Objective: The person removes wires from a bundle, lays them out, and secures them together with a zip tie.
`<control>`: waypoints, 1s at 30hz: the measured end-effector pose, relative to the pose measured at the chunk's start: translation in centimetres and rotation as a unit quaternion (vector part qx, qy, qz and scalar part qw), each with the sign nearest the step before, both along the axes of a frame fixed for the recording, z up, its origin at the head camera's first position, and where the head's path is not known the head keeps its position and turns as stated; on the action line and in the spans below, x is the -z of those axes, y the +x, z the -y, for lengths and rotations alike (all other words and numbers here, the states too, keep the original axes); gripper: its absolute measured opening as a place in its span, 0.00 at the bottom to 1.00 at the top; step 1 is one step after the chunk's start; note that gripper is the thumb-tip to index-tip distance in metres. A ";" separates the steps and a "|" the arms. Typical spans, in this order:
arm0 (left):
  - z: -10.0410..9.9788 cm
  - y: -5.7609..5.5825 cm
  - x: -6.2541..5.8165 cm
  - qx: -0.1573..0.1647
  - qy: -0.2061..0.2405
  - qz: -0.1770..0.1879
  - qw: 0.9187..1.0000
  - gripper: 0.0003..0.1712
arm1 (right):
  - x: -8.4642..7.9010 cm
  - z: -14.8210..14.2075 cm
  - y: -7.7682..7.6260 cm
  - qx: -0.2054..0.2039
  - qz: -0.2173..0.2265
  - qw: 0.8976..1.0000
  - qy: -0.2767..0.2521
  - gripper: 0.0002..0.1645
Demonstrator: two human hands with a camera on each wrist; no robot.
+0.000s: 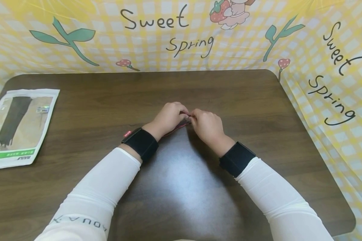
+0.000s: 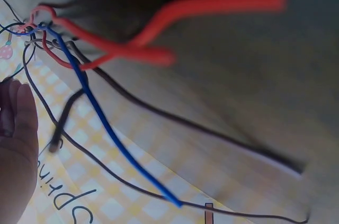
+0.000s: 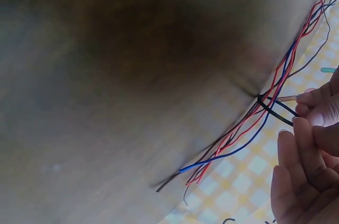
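In the head view my left hand and right hand meet at the fingertips over the table's middle. A slim bundle of wires shows below them, mostly covered. The right wrist view shows red, blue and dark wires lying together lengthwise. A black wire loops round the bundle's middle, and its two strands run to the pinching fingers of both hands. Close up in the left wrist view are red wire ends, a blue wire and dark wires, spread apart.
A white-edged plastic packet with a dark picture and a green stripe lies at the table's left. The brown wooden table has rounded corners. A yellow checked sheet hangs behind it and along the right.
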State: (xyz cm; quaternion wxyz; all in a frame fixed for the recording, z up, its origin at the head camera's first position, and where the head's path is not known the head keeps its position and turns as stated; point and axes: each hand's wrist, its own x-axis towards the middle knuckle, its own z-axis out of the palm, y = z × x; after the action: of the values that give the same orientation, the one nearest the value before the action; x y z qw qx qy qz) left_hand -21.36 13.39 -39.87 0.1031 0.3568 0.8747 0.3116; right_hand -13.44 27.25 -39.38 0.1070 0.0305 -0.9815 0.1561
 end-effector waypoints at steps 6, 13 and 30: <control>0.0 0.0 -0.1 0.006 -0.009 -0.006 1.000 0.09 | 0.1 -0.1 0.0 0.007 0.014 1.000 -0.004 0.11; -0.2 0.2 -0.1 0.020 0.002 -0.027 0.999 0.08 | 0.2 -0.2 -0.2 0.006 0.008 1.000 -0.005 0.10; -0.2 0.4 -0.5 0.045 -0.012 -0.072 0.996 0.08 | 0.6 -0.5 0.0 -0.068 -0.054 0.988 0.126 0.06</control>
State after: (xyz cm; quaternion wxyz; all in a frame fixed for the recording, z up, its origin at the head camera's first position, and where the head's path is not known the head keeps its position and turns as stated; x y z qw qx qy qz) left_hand -20.94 13.64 -39.36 0.0575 0.4162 0.8664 0.2697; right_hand -13.41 27.71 -39.98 0.1440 0.1188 -0.9817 0.0368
